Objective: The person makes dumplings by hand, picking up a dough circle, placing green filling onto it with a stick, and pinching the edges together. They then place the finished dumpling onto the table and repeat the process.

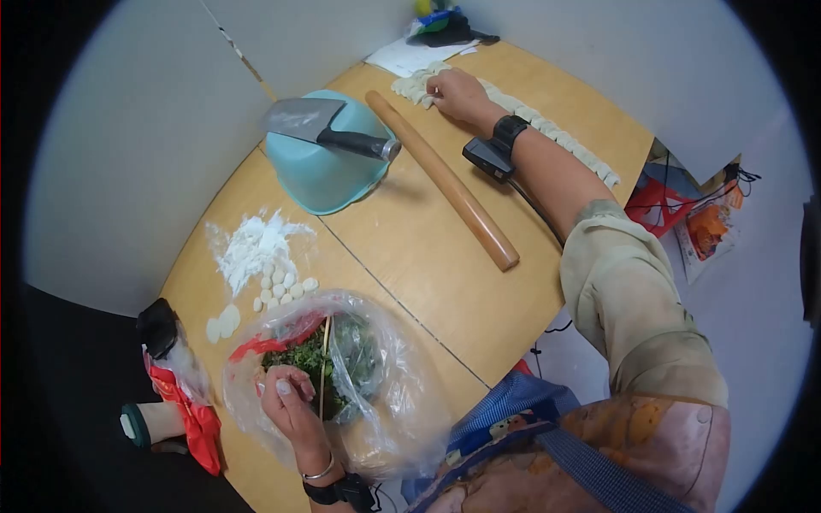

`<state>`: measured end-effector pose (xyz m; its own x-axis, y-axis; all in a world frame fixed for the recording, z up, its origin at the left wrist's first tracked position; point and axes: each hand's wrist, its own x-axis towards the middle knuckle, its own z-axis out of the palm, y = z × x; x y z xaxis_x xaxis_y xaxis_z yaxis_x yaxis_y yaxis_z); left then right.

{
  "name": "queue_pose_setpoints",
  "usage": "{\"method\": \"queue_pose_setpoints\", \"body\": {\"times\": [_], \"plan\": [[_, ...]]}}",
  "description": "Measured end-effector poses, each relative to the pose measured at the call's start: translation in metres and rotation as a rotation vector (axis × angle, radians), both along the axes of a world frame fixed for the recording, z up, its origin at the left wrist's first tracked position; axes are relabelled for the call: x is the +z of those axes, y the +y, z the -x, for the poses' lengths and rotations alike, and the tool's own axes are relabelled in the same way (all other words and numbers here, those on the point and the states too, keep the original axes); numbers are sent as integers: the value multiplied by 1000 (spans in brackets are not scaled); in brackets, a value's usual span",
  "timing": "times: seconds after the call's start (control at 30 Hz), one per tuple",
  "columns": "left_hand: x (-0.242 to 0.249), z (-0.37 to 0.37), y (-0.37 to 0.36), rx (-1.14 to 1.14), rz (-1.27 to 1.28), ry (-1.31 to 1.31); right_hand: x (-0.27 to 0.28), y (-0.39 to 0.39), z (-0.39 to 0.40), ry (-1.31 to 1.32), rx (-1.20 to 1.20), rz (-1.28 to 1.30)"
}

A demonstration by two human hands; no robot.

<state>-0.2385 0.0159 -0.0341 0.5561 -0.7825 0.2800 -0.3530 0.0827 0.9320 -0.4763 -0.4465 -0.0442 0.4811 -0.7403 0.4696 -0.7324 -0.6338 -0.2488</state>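
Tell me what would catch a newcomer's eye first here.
Probably the cleaver, lying on top of the teal bowl near the wall, with the long rolling pin slanting across the table beside it. Next might come the row of dumplings along the far edge, where the right hand reaches, then the white flour between the bowl and the plastic bag around the greens.

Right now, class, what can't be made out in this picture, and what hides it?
All in the head view:
Anything under the upturned bowl: hidden by its walls.
Anything in the right hand: hidden by its fingers.
Part of the chopped greens: behind the left hand and plastic bag.
Any writing on the papers: too small.
Left forearm: cut off by the bottom edge.
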Motion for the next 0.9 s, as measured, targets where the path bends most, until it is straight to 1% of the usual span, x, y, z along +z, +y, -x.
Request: {"method": "queue_pose_setpoints", "body": {"times": [0.07, 0.13, 0.23, 0.37, 0.57, 0.63, 0.77, 0.83, 0.9], "plan": [[1, 0, 0, 23, -9, 18, -2, -2, -1, 13, 3, 30], [0, -1, 1, 4, -16, -23, -1, -2, -1, 27, 34, 128], [1, 1, 0, -6, -34, -14, -4, -5, -2, 16, 54, 172], [-2, 0, 0, -7, -27, -11, -7, -6, -4, 23, 37, 172], [0, 3, -2, -7, -25, 6, 5, 4, 6, -110, 14, 141], [1, 3, -2, -16, -26, 6, 10, 0, 11, -141, -52, 139], [2, 4, -2, -31, -35, 4, 13, -3, 17, -106, -89, 123], [2, 3, -2, -30, -32, -9, 12, -3, 14, -39, -108, 97], [2, 1, -1, -31, -30, -16, 9, 0, 11, -53, -97, 113]]}}
